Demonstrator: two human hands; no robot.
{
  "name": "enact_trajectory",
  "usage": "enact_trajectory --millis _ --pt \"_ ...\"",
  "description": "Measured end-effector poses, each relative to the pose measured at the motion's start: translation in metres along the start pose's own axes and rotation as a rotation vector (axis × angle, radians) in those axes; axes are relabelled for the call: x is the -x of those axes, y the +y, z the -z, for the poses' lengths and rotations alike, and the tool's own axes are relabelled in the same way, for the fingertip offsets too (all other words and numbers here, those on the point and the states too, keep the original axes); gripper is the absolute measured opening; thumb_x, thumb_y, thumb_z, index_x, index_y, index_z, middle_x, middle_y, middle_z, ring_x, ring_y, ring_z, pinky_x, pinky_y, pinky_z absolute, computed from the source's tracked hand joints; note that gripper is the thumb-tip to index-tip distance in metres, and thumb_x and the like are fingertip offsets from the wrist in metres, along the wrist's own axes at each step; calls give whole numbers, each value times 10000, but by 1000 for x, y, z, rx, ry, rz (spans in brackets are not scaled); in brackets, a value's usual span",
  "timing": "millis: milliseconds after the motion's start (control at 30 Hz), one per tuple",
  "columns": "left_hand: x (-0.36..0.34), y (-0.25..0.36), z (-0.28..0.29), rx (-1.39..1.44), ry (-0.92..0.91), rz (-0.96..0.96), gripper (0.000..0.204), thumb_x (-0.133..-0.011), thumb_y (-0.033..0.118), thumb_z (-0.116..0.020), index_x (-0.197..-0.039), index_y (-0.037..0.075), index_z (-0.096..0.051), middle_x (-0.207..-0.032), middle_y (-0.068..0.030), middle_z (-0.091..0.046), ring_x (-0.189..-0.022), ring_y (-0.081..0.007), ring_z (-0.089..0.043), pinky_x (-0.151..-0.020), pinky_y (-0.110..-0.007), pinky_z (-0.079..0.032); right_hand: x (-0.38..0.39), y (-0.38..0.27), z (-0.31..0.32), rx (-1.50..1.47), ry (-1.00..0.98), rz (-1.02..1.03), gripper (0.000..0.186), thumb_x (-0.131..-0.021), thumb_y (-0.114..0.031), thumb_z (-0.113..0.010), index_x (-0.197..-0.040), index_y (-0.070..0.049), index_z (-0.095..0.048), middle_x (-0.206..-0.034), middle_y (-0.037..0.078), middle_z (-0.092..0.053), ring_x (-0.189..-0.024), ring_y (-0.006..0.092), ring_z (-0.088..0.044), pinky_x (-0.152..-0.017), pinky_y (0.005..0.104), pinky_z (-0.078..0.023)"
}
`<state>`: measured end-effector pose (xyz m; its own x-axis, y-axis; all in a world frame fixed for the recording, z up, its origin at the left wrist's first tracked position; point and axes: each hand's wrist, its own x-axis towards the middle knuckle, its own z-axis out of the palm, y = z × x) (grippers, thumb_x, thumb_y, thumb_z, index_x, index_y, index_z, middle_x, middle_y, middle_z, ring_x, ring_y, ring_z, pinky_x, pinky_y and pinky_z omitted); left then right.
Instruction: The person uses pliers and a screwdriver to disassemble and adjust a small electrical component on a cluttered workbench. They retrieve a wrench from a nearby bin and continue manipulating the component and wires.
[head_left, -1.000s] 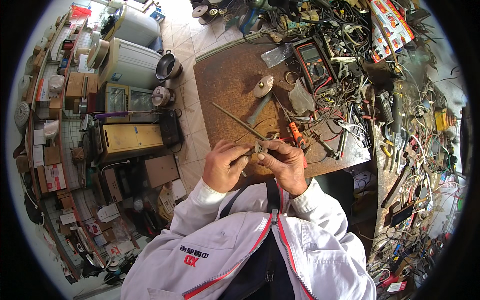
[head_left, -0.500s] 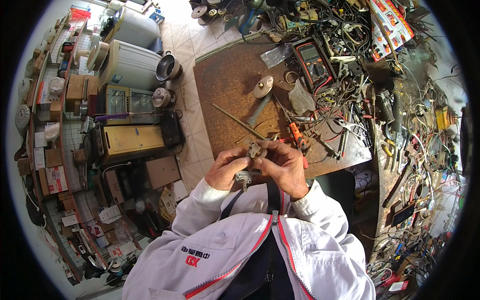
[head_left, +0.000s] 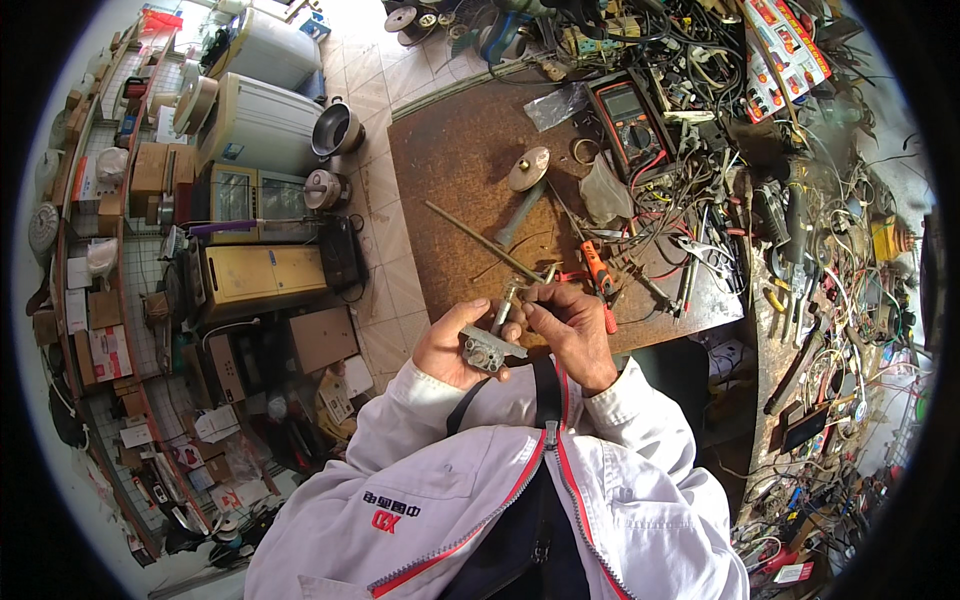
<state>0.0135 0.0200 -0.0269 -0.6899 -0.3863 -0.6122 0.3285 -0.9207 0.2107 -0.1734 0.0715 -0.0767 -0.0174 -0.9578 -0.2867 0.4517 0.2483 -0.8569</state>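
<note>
Over the near edge of the wooden table, my left hand (head_left: 445, 347) grips a grey metal valve-like fitting (head_left: 484, 354) from below and the left. Its block-shaped end is tilted toward me, and a narrow brass-coloured tube rises from it between my hands. Curled in beside that tube's upper end is my right hand (head_left: 574, 335), thumb and fingers pinched together against it; the exact contact is partly hidden. Just past my fingers lies a long thin metal rod (head_left: 470, 235). An orange-handled tool (head_left: 595, 268) lies to the right of it.
The brown tabletop (head_left: 430, 150) holds a round metal disc on a stem (head_left: 528, 170), a clear plastic bag (head_left: 604, 195) and a multimeter (head_left: 630, 120). Tangled wires and pliers (head_left: 710, 258) crowd the right. Pots (head_left: 337, 132) and cabinets (head_left: 262, 283) stand at the left.
The fitting has turned in my hands: its block end now faces me, with the tube pointing away. My left hand has opened wider around the block, and my right fingers have shifted.
</note>
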Motion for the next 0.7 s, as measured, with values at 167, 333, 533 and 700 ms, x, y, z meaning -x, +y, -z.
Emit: enact_trajectory --millis 167,333,533,700 --pt "3 -3 -4 -141 90 -88 460 -1037 379 -446 -1202 -24 -595 -975 -112 -654 -840 -226 -670 -624 -386 -581 2 0 -2 -69 -12 -38 148 -950 -68 -662 -1049 43 -662 -926 21 -680 -827 77 -601 -732 241 -511" --pt "1 -6 1 -233 130 -164 438 -1021 385 -478 -1170 -6 -609 -972 -132 -657 -845 -242 -664 -607 -402 -564 3 3 0 -13 -14 -57 160 -930 -86 -682 -1019 47 -674 -915 42 -690 -823 91 -615 -737 258 -517" --pt "7 2 29 -305 261 -254 410 -1009 432 -512 -1124 59 -636 -1010 -104 -672 -895 -209 -655 -614 -377 -541 19 23 25 480 -29 -72 236 -890 -150 -686 -1009 53 -707 -865 153 -735 -792 194 -698 -718 326 -537" --pt "12 2 57 -268 329 -314 349 -1002 378 -540 -1174 88 -629 -1012 -94 -676 -855 -183 -649 -605 -353 -523 36 60 54 679 -2 -252 247 -855 -204 -675 -945 23 -710 -853 216 -708 -795 361 -702 -720 407 -543"
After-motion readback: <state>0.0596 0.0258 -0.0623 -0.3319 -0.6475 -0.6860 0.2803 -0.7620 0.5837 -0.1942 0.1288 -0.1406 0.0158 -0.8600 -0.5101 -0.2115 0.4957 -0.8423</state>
